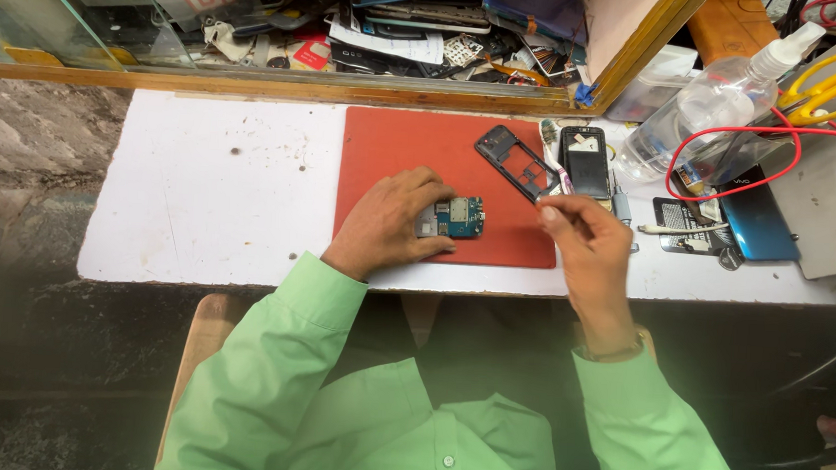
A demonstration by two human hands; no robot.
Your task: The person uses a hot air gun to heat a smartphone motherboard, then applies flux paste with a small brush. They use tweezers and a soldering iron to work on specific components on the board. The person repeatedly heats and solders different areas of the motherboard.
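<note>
We see the left hand (387,222) lying palm-down on the red rectangular rubber mat (394,143), its fingers curled loosely over the left end of a small blue-green circuit board (454,216) and pinning it to the mat near the mat's middle. The right hand (584,242) hovers above the mat's right near corner with fingers pinched around a thin white-handled tool (561,179), whose tip points away from us; it grips that handle closely. Just beyond the tool lies a black plastic phone frame (517,161), tilted diagonally on the far right part of the mat. To its right, off the mat, a black phone body (586,161) rests on the white tabletop (211,186). Farther right we find a clear plastic spray bottle (706,112) lying on its side, a looping red wire (725,189), a blue flat phone (757,224) and yellow-handled scissors (831,87).
</note>
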